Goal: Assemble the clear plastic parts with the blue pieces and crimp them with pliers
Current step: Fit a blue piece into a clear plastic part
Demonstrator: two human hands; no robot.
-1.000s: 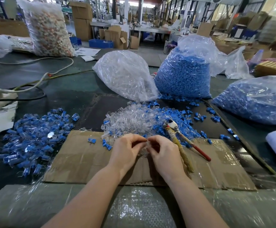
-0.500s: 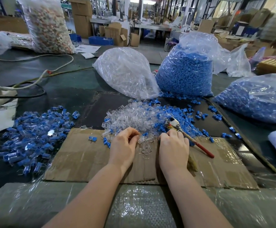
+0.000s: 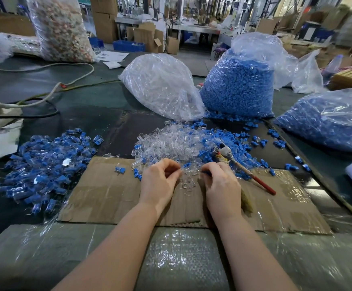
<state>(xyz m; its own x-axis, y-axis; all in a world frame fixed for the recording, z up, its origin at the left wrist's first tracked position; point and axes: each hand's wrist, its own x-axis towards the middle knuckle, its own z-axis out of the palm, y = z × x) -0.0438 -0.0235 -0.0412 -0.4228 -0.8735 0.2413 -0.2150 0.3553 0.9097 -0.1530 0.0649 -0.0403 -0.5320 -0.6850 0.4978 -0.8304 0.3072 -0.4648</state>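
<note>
Broadly, a dark table (image 3: 91,101) held three full bags at the back: clear plastic parts (image 3: 160,87) and blue pieces (image 3: 238,85). A flat cardboard sheet (image 3: 108,196) left bare room at its left and right edges. Loose parts were heaped along its far edge, pliers (image 3: 244,166) lying just right of the hands. The left hand (image 3: 160,181) pinched a clear part; the right hand (image 3: 221,183), lower than half a second earlier, pinched a blue piece.

Loose parts pile (image 3: 171,141) sits behind the cardboard sheet (image 3: 108,196), pliers (image 3: 242,166) to its right, assembled pile (image 3: 45,162) left
</note>
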